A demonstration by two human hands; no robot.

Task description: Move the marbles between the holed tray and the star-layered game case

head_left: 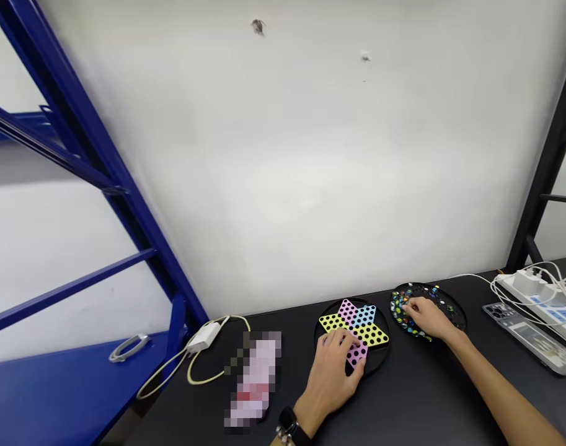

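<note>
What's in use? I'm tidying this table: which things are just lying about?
In use: left hand on star-shaped pink, yellow and blue board; right hand in round black tray of coloured marbles.
Lying about: white power strip, white charger, grey phone, blurred pink object.

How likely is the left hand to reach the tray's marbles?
Likely yes: the left hand on the Chinese checkers board sits beside the marbles, though the right hand covers some.

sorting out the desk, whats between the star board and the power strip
In the head view, a round black tray of coloured marbles sits between the star board and the power strip, with the right hand over the marbles.
</note>
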